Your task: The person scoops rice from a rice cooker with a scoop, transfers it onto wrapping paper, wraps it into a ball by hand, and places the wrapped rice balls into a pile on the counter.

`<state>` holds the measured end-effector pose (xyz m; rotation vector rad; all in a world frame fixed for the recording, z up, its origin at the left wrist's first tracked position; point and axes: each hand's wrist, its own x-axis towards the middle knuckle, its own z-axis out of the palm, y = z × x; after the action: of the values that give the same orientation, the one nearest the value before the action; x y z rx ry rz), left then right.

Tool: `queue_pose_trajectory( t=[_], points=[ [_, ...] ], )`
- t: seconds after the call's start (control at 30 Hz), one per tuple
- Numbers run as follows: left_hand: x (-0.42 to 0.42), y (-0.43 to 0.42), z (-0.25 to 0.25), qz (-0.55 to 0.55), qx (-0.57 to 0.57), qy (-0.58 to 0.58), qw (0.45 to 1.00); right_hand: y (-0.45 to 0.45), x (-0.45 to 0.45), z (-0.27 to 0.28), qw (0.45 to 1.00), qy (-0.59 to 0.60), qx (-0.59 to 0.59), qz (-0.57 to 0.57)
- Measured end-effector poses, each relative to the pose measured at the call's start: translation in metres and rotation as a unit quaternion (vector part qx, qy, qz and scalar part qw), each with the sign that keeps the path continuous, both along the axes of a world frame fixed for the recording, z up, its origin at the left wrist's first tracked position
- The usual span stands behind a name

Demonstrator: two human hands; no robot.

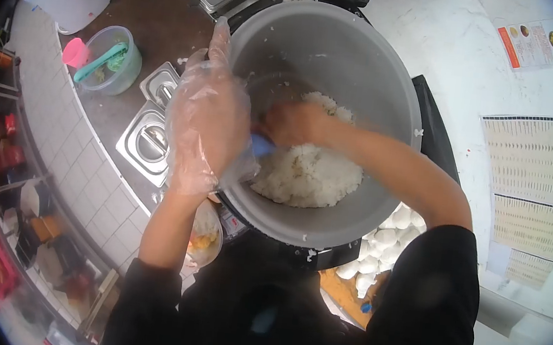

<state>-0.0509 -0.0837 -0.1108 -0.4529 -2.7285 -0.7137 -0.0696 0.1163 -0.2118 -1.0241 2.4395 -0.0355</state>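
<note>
In the head view, my left hand [209, 118] wears a clear plastic glove and is at the left rim of a big grey cooking pot [313, 30]. At least one finger stretches forward; the others are partly hidden. My right hand [296, 123] reaches inside the pot and is smeared by motion, its fingers curled. By its fingers shows a blue utensil [262, 146], whose exact kind I cannot make out. White cooked rice [310, 180] is heaped in the pot's near part, under my right hand. Rice grains stick to the wall and rim.
Left of the pot are lidded steel containers [147, 141] and a clear tub [111, 75] with a teal-handled utensil. A pink cup [75, 53] stands beside it. A bowl with yellow food [204, 236] sits near my left forearm. Crumpled white items [384, 243] lie lower right. Printed sheets [533, 161] are at right.
</note>
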Motion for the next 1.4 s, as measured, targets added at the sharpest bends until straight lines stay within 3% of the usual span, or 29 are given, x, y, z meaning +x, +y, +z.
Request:
queue_pose_trajectory(
  t=[0.03, 0.1, 0.23, 0.3, 0.33, 0.4, 0.43, 0.53, 0.6, 0.63, 0.7, 0.73, 0.77, 0.8, 0.83, 0.87, 0.97, 1.03, 1.13, 1.23, 1.27, 1.3, 1.33, 1.37, 1.4],
  points=[
    [-0.001, 0.001, 0.0, -0.005, 0.002, -0.004, 1.0, -0.002, 0.009, 0.005, 1.0, -0.004, 0.002, -0.005],
    [-0.001, 0.0, 0.0, 0.013, -0.004, 0.01, 1.0, -0.013, 0.024, 0.043, 0.972, -0.125, 0.175, -0.097],
    [-0.003, -0.006, -0.011, -0.013, 0.003, 0.062, 0.998, 0.006, 0.053, 0.075, 0.958, -0.155, 0.153, -0.186],
    [-0.003, -0.004, -0.011, 0.0, -0.018, 0.006, 1.0, 0.021, 0.055, 0.085, 0.929, -0.27, 0.165, -0.194],
    [-0.003, -0.004, -0.01, 0.008, -0.024, -0.014, 1.0, 0.025, 0.056, 0.094, 0.93, -0.269, 0.168, -0.187],
    [-0.001, -0.003, -0.004, 0.023, 0.011, 0.015, 1.0, 0.024, 0.055, 0.121, 0.848, -0.394, 0.234, -0.268],
    [-0.001, -0.003, -0.005, 0.031, 0.012, 0.015, 0.999, 0.027, 0.053, 0.124, 0.849, -0.392, 0.237, -0.262],
    [-0.001, 0.003, -0.007, 0.067, 0.044, 0.062, 0.995, 0.032, 0.047, 0.135, 0.838, -0.428, 0.189, -0.281],
    [0.002, 0.009, -0.002, 0.133, 0.027, 0.074, 0.988, 0.032, 0.046, 0.143, 0.752, -0.493, 0.139, -0.416],
    [0.004, 0.007, 0.004, 0.134, 0.026, 0.082, 0.987, 0.041, 0.05, 0.146, 0.756, -0.488, 0.135, -0.415],
    [0.004, -0.001, 0.021, -0.004, 0.192, 0.0, 0.981, 0.059, 0.055, 0.155, 0.639, -0.568, -0.006, -0.519],
    [0.009, -0.001, 0.035, -0.007, 0.191, 0.017, 0.982, 0.063, 0.059, 0.161, 0.649, -0.557, -0.015, -0.518],
    [0.02, 0.002, 0.05, -0.124, 0.216, 0.078, 0.965, 0.061, 0.069, 0.17, 0.631, -0.522, -0.131, -0.559],
    [0.028, 0.011, 0.059, -0.183, 0.225, 0.111, 0.951, 0.058, 0.082, 0.177, 0.6, -0.482, -0.245, -0.59],
    [0.036, 0.02, 0.067, -0.243, 0.231, 0.141, 0.931, 0.045, 0.097, 0.182, 0.603, -0.42, -0.3, -0.608],
    [0.044, 0.038, 0.069, -0.242, 0.223, 0.146, 0.933, 0.039, 0.107, 0.182, 0.606, -0.416, -0.307, -0.604],
    [0.054, 0.061, 0.074, -0.22, 0.189, 0.162, 0.943, 0.03, 0.131, 0.17, 0.521, -0.368, -0.426, -0.641],
    [0.055, 0.069, 0.067, -0.205, 0.164, 0.166, 0.951, 0.026, 0.145, 0.165, 0.523, -0.375, -0.456, -0.615],
    [0.037, 0.079, 0.035, -0.152, 0.158, 0.274, 0.936, 0.024, 0.158, 0.172, 0.535, -0.379, -0.473, -0.588],
    [0.002, 0.08, 0.044, -0.071, -0.008, 0.473, 0.878, 0.029, 0.17, 0.172, 0.526, -0.367, -0.507, -0.576],
    [-0.001, 0.074, 0.08, -0.113, 0.216, 0.063, 0.968, 0.037, 0.171, 0.165, 0.493, -0.396, -0.516, -0.578],
    [-0.001, 0.07, 0.101, -0.127, 0.386, -0.362, 0.839, 0.043, 0.172, 0.162, 0.459, -0.426, -0.523, -0.578],
    [-0.003, 0.066, 0.094, -0.13, 0.382, -0.356, 0.843, 0.047, 0.173, 0.164, 0.461, -0.423, -0.529, -0.573],
    [-0.011, 0.062, 0.079, -0.122, 0.267, -0.202, 0.934, 0.052, 0.173, 0.169, 0.448, -0.416, -0.545, -0.573],
    [-0.008, 0.062, 0.083, -0.11, 0.139, -0.039, 0.983, 0.057, 0.172, 0.173, 0.434, -0.409, -0.562, -0.574]
  ],
)
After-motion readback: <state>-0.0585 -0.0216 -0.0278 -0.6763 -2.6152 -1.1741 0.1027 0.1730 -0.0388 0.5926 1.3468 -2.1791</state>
